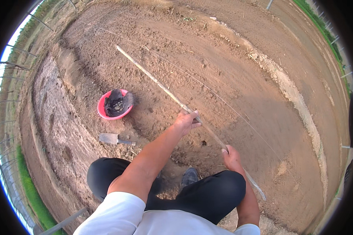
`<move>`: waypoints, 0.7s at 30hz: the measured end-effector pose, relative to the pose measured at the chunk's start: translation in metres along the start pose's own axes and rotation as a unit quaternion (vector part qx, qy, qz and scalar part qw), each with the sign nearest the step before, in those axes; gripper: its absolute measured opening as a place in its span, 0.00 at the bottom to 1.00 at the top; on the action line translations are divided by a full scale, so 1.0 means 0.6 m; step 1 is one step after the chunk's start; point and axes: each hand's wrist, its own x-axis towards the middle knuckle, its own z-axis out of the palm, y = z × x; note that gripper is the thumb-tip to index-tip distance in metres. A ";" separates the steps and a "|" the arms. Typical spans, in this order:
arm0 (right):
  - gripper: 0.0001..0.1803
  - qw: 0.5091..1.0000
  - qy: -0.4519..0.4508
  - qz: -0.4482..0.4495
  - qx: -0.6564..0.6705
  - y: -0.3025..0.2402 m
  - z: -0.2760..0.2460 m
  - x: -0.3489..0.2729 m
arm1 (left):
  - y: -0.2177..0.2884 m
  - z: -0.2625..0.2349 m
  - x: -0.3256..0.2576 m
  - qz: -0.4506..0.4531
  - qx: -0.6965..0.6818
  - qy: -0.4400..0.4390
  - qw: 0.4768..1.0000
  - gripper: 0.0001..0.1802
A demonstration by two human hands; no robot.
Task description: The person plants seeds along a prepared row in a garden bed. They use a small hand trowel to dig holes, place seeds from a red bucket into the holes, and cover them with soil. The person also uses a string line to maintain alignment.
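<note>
Outdoor plot, bare tilled brown soil [231,78], dry and clumpy, with raised ridges curving around the person; a pale crusted ridge [290,90] runs well off to the right of the right hand. Wire fence [4,129] and a grass strip [31,192] sit past the left edge, more grass at top right. Person is crouched, dark trousers, white shirt, one shoe [189,177] just below and between the hands. Long pale stick [172,96] lies diagonally on the soil, from far ahead-left of the left hand to behind the right hand. Left hand [186,121] is closed over the stick near its middle. Right hand [231,156] is wrapped around the same stick further back, near the right knee. A thin taut string [208,88] runs roughly parallel to the stick, just beyond both hands. Small hole in the soil [203,143] between the hands. Red bowl [113,104] with dark contents is left of the left hand, apart from it; a small trowel [113,138] lies on the soil below the bowl, near the left knee.
</note>
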 end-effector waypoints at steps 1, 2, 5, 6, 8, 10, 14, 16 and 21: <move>0.17 1.000 0.002 0.011 -0.010 0.000 0.001 0.003 | 0.000 -0.001 0.001 0.009 -0.002 -0.010 1.000 0.12; 0.17 1.000 -0.021 0.017 0.010 -0.014 -0.006 0.000 | -0.005 -0.007 0.001 0.010 -0.005 -0.012 1.000 0.12; 0.16 0.997 -0.059 0.028 0.043 -0.050 -0.042 0.002 | -0.003 -0.010 0.001 0.010 -0.009 -0.028 1.000 0.10; 0.16 0.998 -0.053 0.022 0.040 -0.041 -0.043 0.002 | -0.005 -0.007 -0.002 0.004 -0.015 -0.038 0.999 0.09; 0.16 0.999 -0.038 0.012 0.033 -0.024 -0.042 0.000 | -0.008 0.002 -0.006 -0.004 -0.024 -0.056 0.998 0.07; 0.16 1.000 -0.018 0.007 0.023 -0.010 -0.041 -0.003 | -0.006 0.013 -0.005 -0.004 -0.013 -0.058 0.998 0.08; 0.15 1.000 0.003 0.004 0.001 -0.013 -0.039 -0.007 | -0.011 0.013 -0.001 -0.002 -0.010 -0.035 0.999 0.09; 0.15 1.000 0.000 0.011 -0.029 0.012 -0.041 -0.016 | -0.012 0.028 0.000 -0.001 -0.002 -0.031 1.000 0.10; 0.16 0.989 0.045 0.098 -0.098 0.004 -0.032 -0.038 | -0.025 0.024 0.008 -0.004 -0.009 -0.047 0.999 0.11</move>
